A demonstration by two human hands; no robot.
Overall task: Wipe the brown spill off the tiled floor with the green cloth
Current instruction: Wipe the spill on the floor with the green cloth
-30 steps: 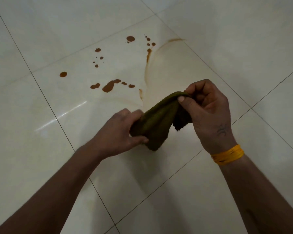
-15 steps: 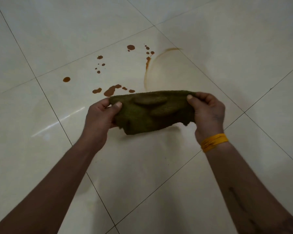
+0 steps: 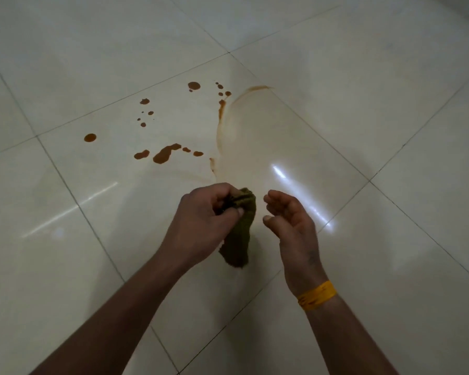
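The dark green cloth (image 3: 240, 234) hangs bunched from my left hand (image 3: 201, 223), which grips its top between thumb and fingers above the floor. My right hand (image 3: 290, 220) is beside it to the right, fingers curled but apart, holding nothing and not touching the cloth. The brown spill (image 3: 164, 155) lies on the pale tiled floor (image 3: 363, 90) beyond my hands: an elongated blot, several scattered drops (image 3: 90, 137) to the left and back, and a thin brown outline (image 3: 221, 109) curving round a smeared oval patch.
Glossy cream tiles with dark grout lines fill the view. Bright light reflections (image 3: 282, 171) sit on the smeared patch. A yellow band (image 3: 317, 295) is on my right wrist.
The cloth was stretched wide between both hands; my right hand has let go, and the cloth now hangs bunched from my left hand alone, nearer to me.
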